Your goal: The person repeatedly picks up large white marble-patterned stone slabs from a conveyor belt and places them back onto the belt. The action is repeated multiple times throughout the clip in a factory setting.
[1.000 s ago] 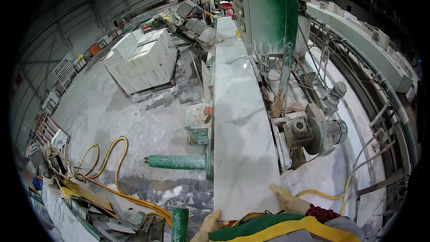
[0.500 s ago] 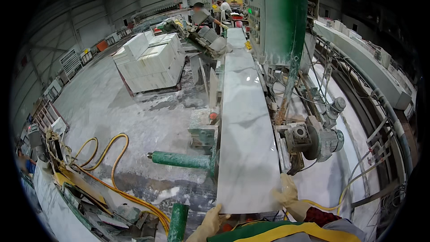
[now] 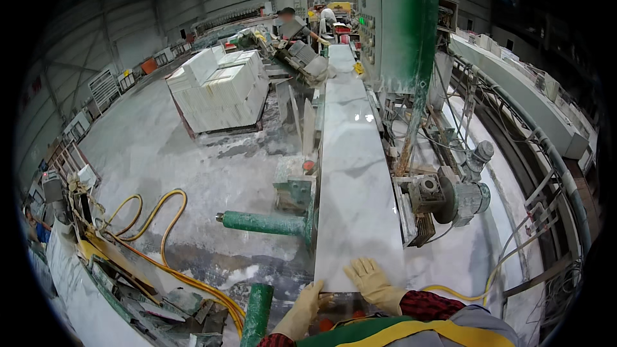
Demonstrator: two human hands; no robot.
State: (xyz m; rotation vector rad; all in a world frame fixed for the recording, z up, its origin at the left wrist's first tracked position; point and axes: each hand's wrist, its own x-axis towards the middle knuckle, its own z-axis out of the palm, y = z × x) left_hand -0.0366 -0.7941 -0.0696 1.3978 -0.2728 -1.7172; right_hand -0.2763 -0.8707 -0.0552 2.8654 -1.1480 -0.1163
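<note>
A long white marble slab (image 3: 357, 167) with grey veining lies lengthwise ahead of me on a machine line. Its near end is close to my body. In a cream rubber glove, my left hand (image 3: 306, 308) grips the slab's near left corner, its fingers closed at the edge. My right hand (image 3: 374, 284), gloved alike, rests flat on the slab's top near the same end, fingers spread. At the far end, a co-worker (image 3: 292, 26) reaches a gloved hand to the line.
Left of the slab, a green roller (image 3: 263, 223) juts out, with a green post (image 3: 257, 315) nearer me. Yellow hoses (image 3: 170, 231) curl on the floor. White stone blocks (image 3: 222, 93) are stacked beyond. Right stand a motor (image 3: 466, 202) and a green-grey control cabinet (image 3: 398, 32).
My right hand has left the slab's right edge and moved left onto its top, fingers spread. My left hand stays at the near left corner. The slab's near end sits slightly farther away.
</note>
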